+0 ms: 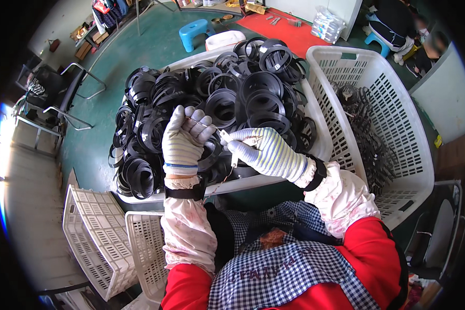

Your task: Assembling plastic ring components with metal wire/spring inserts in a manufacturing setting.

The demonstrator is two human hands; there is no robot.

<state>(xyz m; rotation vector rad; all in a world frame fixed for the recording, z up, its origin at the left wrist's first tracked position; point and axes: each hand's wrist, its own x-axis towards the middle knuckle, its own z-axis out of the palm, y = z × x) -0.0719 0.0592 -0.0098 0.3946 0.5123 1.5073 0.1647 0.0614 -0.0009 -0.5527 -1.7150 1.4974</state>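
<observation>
My left hand (185,142), in a striped knit glove, is turned palm up with its fingers curled. A thin dark strand (205,124) runs across those fingers toward my right hand. My right hand (267,153), gloved alike, is closed on a small pale tool (234,159); its ends stick out by the thumb and below the fingers, and its exact kind is unclear. A thin reddish cord (225,179) hangs below the tool. Both hands are above a heap of black rings (223,107), without visibly gripping any of them.
The rings fill a large pale tray (319,124). At right stands a white slotted basket (398,103) holding dark strips (369,139). More white baskets (101,235) stand at lower left. Beyond are a blue stool (194,34), a black chair (62,93) and seated people at upper right.
</observation>
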